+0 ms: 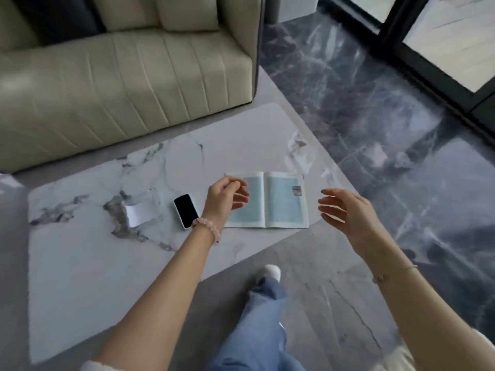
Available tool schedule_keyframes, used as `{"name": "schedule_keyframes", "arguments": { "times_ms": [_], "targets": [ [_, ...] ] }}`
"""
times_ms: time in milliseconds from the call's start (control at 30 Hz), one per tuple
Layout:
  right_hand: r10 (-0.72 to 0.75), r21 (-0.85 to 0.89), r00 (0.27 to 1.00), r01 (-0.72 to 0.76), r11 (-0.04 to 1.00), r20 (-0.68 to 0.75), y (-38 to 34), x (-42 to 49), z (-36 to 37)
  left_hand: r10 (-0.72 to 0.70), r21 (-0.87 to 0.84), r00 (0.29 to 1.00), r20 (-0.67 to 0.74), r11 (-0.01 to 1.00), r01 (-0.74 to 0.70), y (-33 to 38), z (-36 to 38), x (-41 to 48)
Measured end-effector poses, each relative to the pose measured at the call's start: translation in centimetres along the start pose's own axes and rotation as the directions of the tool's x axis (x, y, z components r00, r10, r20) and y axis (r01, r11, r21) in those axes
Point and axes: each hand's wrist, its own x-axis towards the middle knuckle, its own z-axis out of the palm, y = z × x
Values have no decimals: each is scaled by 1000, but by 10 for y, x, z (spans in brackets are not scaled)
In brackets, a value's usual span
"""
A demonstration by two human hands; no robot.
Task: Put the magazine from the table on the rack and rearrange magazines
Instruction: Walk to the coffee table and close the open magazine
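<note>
One magazine (267, 202) lies open, face up, flat on the marble table (80, 263), near the table's far right corner. Both hands are over it and neither is gripping anything.

Left hand (226, 195): fingers loosely curled and spread, hovering above the magazine's left page; whether it touches the page I cannot tell. Right hand (345, 210): fingers fanned open, palm facing in, just off the magazine's right edge, clear of the paper.

Risks from here, as I judge them:
- The magazine is still open. Lifting it by one page would let the other half flop, and the pages could crease or tear at the spine. Close it first.
- It lies flat on smooth stone, so there is no edge to get under; it may slide toward the table's right edge instead of lifting.
- The smartphone (186, 211) sits just left of the magazine, beside the left wrist. A sweep of that arm could knock it.

Count: magazines 1, phones 1, hands 2, a beige sofa (120, 84) beyond the table 1. No rack in view.
</note>
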Motion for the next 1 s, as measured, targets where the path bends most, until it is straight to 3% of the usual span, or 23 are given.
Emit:
{"name": "schedule_keyframes", "arguments": {
  "times_ms": [133,333,467,567,767,933,1000],
  "targets": [
    [84,-85,994,-78,993,71,5,76,9,-124,-67,981,-146,991,116,-36,2,51],
    [221,-201,974,-206,958,52,47,218,-5,-337,-84,913,-230,942,326,-119,41,157],
    [284,-245,959,-273,930,10,89,300,-17,-373,7,891,-260,922,388,-184,57,223],
    [304,-318,952,-294,901,-19,125,353,-24,-305,160,882,-359,911,380,-231,57,269],
    [351,-443,932,-354,824,-94,179,418,-38,-263,485,804,-534,683,545,-289,27,314],
    [371,-426,920,-389,817,-127,210,430,-29,-284,581,738,-612,473,663,-315,20,323],
    [361,-438,917,-399,805,-171,222,433,-23,-300,578,720,-626,442,686,-324,16,325]
  ]
}}
